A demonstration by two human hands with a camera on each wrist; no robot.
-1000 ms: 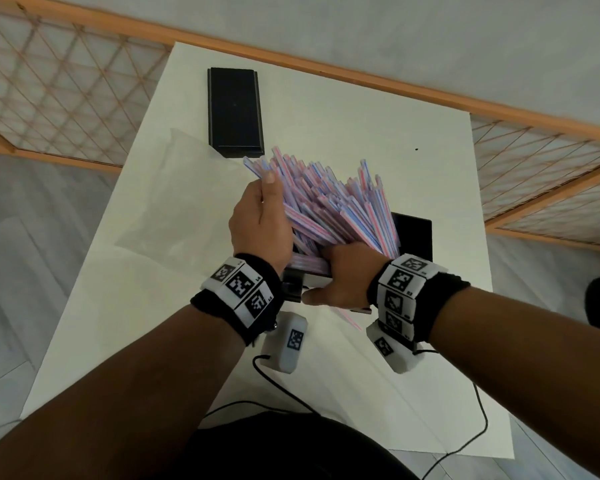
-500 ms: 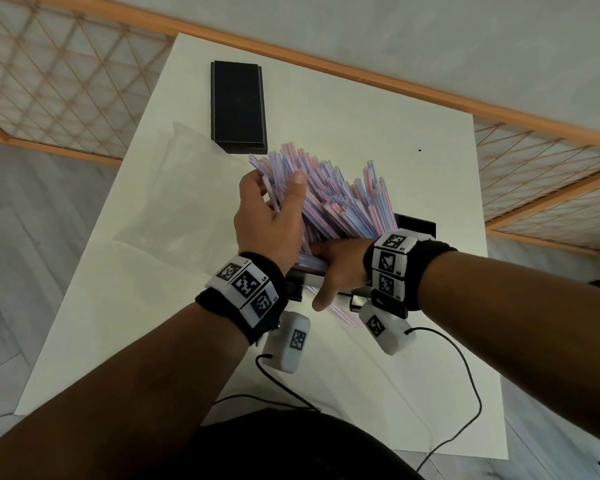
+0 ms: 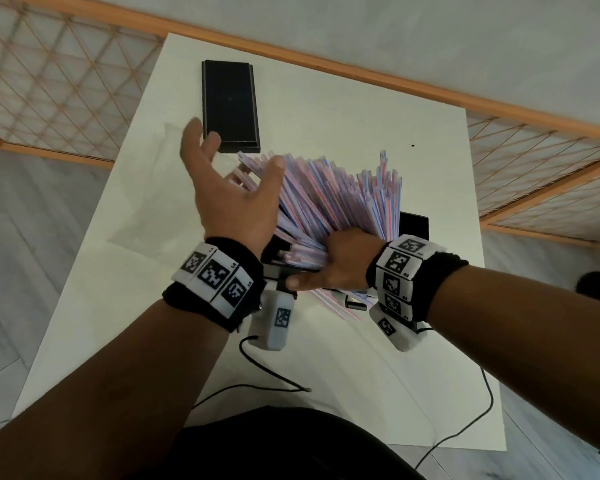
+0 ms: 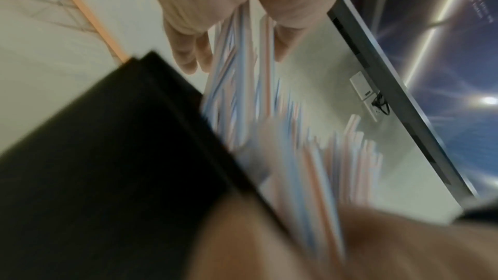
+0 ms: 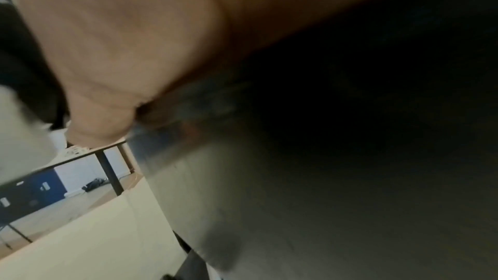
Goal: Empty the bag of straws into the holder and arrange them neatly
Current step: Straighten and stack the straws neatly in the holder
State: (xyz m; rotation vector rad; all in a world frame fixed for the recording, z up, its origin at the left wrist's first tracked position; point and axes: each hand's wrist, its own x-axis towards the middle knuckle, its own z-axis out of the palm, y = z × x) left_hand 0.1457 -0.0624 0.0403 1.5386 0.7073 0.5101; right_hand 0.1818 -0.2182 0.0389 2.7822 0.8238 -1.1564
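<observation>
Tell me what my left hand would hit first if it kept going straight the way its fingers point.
Most likely the black lid lying flat at the table's far end: the open left hand points up toward it, fingertips already overlapping its near edge in the head view. Height is unclear, so the hand might pass above it.

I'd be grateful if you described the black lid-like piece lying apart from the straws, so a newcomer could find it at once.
Start at the white table and go to its far edge. Beyond the fanned straws and the open left hand lies the flat black rectangular piece. Unlike the black holder, it holds no straws.
</observation>
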